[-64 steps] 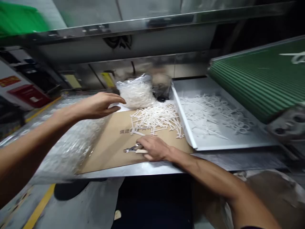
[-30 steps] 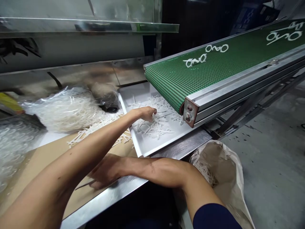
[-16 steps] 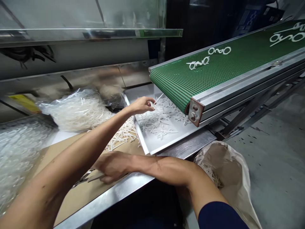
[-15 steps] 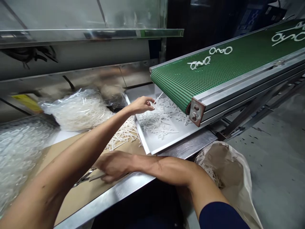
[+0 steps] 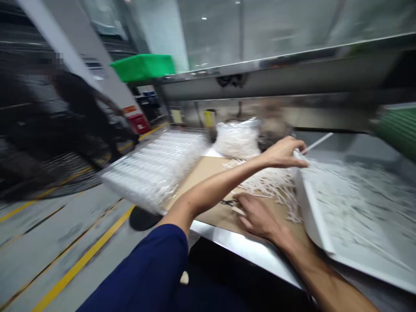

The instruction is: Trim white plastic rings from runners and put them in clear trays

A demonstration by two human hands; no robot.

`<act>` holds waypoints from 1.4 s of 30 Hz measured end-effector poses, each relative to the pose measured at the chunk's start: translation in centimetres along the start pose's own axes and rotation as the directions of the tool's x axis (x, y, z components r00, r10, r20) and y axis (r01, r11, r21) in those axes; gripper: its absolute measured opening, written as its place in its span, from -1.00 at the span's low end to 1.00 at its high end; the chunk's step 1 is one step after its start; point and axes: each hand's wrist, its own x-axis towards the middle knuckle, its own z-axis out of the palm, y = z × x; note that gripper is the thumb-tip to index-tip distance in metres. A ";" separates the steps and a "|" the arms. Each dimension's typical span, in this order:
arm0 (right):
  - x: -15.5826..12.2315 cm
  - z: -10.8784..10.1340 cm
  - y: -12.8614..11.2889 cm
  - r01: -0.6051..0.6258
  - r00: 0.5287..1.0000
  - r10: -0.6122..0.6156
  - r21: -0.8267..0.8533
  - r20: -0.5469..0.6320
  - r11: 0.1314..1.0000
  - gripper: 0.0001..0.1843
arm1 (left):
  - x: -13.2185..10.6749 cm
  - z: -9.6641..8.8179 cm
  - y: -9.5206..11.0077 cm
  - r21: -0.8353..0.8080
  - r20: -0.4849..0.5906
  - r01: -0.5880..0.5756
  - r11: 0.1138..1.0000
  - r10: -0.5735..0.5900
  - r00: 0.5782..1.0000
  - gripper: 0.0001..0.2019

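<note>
My left hand (image 5: 289,152) pinches a thin white plastic piece (image 5: 320,143) over the left edge of a white tray (image 5: 315,216). In the tray lie many loose white plastic pieces (image 5: 354,190), blurred. My right hand (image 5: 258,216) is low over the brown cardboard (image 5: 208,190), its fingers closed around a metal pliers-like tool (image 5: 228,202); motion blur hides the tool's exact form. Between the hands and the tray lies a pile of thin white strips (image 5: 273,186) on the cardboard.
A clear plastic-wrapped stack (image 5: 162,160) stands at the table's left, a filled clear bag (image 5: 237,138) behind. A green bin (image 5: 144,67) sits on the shelf. The green conveyor belt (image 5: 398,130) ends above the tray. A blurred person (image 5: 81,99) is at far left.
The view has swung left, bringing the floor, green bin and another person into sight. My left hand still holds a white piece near the tray; my right hand still grips the tool.
</note>
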 end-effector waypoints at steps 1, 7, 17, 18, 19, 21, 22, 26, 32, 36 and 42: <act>0.0 0.1 0.4 0.035 0.999 -0.034 -0.016 0.030 0.999 -0.55 | -1.3 -0.6 -1.2 -0.013 -0.006 0.005 1.000 -0.005 1.000 -0.59; -0.5 1.2 2.2 0.144 0.988 -0.132 -0.160 0.084 0.977 -0.57 | -13.7 -1.5 -7.0 0.033 -0.039 0.198 0.980 -0.197 0.980 -0.55; -1.4 2.4 5.0 0.284 0.959 -0.262 -0.315 0.110 0.906 -0.52 | -29.4 3.5 -7.9 0.199 -0.192 0.538 0.819 -0.505 0.841 -0.50; -1.4 2.4 4.8 0.284 0.959 -0.264 -0.314 0.106 0.906 -0.52 | -30.2 3.8 -7.3 0.201 -0.193 0.533 0.822 -0.500 0.844 -0.52; -1.5 2.5 4.3 0.280 0.960 -0.261 -0.312 0.101 0.908 -0.53 | -30.8 4.1 -6.7 0.199 -0.188 0.520 0.831 -0.488 0.852 -0.55; -1.4 2.4 3.2 0.268 0.963 -0.246 -0.298 0.110 0.916 -0.54 | -32.0 4.4 -5.5 0.184 -0.174 0.484 0.856 -0.456 0.873 -0.61; -1.3 2.3 2.7 0.259 0.965 -0.235 -0.289 0.115 0.922 -0.54 | -32.5 4.4 -5.2 0.173 -0.169 0.468 0.866 -0.442 0.881 -0.63; -0.7 2.1 1.5 0.228 0.972 -0.201 -0.288 0.120 0.930 -0.52 | -33.8 4.2 -4.9 0.131 -0.158 0.436 0.890 -0.415 0.896 -0.62; -1.2 1.8 2.0 0.216 0.973 -0.183 -0.273 0.141 0.937 -0.55 | -34.1 3.5 -6.4 0.098 -0.196 0.481 0.871 -0.457 0.868 -0.68; -1.5 2.0 2.5 0.238 0.967 -0.207 -0.244 0.146 0.940 -0.52 | -34.0 3.1 -7.4 0.060 -0.227 0.498 0.865 -0.474 0.851 -0.79; -1.0 1.8 -1.0 0.074 0.997 -0.072 -0.049 0.037 0.996 -0.59 | -33.5 2.9 -6.7 -0.093 -0.340 0.424 0.901 -0.429 0.837 -0.77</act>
